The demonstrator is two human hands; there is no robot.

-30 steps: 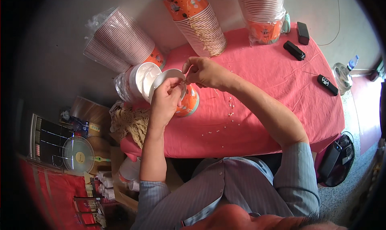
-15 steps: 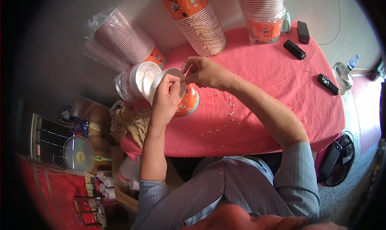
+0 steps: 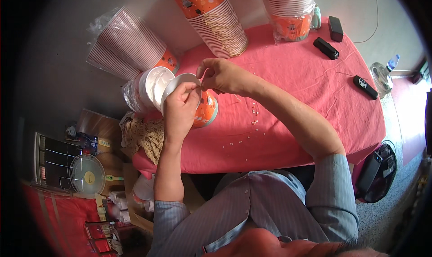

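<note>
An orange paper bucket [image 3: 208,111] with a white inside lies tilted on the table, its mouth toward the left. My left hand [image 3: 179,113] is closed at the bucket's rim, fingers over its edge and thumb beside them. Right at the same spot on the rim, the thumb and finger of my right hand [image 3: 220,77] are pinched together; what they hold is too small to make out. A heap of beige cords [image 3: 146,135] lies at the table's left edge. Beside the bucket, a plastic-wrapped stack with a white open mouth [image 3: 157,87] lies on its side.
Behind my hands stands a bucket stack [image 3: 220,27] with cords down its side. Wrapped stacks [image 3: 135,39] lean at the far left; another [image 3: 291,14] stands at the back. Small white beads [image 3: 254,121] dot the red tablecloth [image 3: 297,144]. Black devices [image 3: 326,48] lie at right.
The whole view has shifted slightly, so the table's things appear a little higher and further left. Both hands stay together at the bucket's rim, with only slight finger movement.
</note>
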